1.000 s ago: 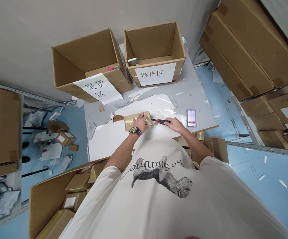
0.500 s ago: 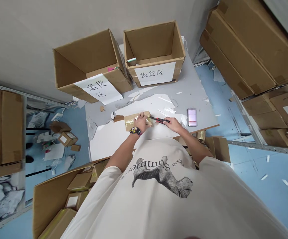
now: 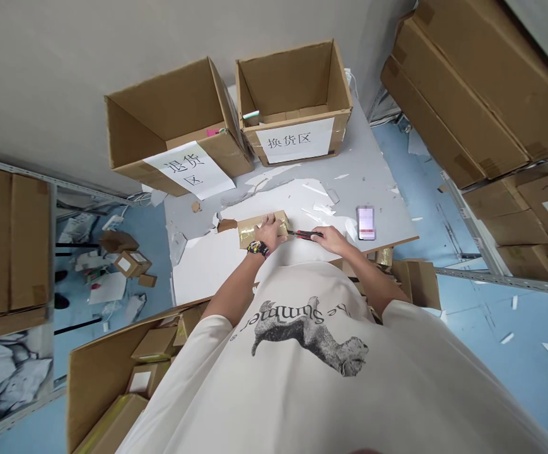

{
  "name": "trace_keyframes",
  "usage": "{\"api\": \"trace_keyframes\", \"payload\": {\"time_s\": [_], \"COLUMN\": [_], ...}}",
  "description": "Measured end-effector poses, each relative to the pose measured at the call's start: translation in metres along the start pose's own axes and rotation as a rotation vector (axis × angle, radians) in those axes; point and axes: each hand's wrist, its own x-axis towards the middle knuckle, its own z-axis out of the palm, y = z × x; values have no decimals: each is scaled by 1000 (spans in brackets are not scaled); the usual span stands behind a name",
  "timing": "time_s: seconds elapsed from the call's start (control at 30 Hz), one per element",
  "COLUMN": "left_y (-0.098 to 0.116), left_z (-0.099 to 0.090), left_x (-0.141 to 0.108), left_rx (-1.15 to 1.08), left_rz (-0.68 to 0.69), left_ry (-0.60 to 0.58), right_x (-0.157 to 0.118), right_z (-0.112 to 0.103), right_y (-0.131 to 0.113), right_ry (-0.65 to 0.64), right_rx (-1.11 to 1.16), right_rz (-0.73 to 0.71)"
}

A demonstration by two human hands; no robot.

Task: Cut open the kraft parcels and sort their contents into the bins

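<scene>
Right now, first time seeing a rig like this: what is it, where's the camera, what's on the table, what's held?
No machine: each grip is a person's bare hand. One head-worn camera looks forward and down past the shirt. The left grip lies on a taped parcel; the right grip holds a red-and-black tool, its tip by the parcel's right end; contact is too small to tell. The table also bears a phone, paper scraps and two open, labelled cartons.
</scene>
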Motion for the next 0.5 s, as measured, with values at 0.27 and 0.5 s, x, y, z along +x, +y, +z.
{"api": "trace_keyframes", "payload": {"time_s": [0.27, 0.5], "left_y": [-3, -15], "left_z": [5, 5], "left_x": [-1, -13], "left_rx": [12, -51], "left_rz": [11, 26], "left_ry": [46, 97], "right_x": [-5, -6], "right_z": [19, 23], "right_y": [11, 14], "right_ry": [132, 226], "right_rx": [115, 189], "right_rz": [131, 132]}}
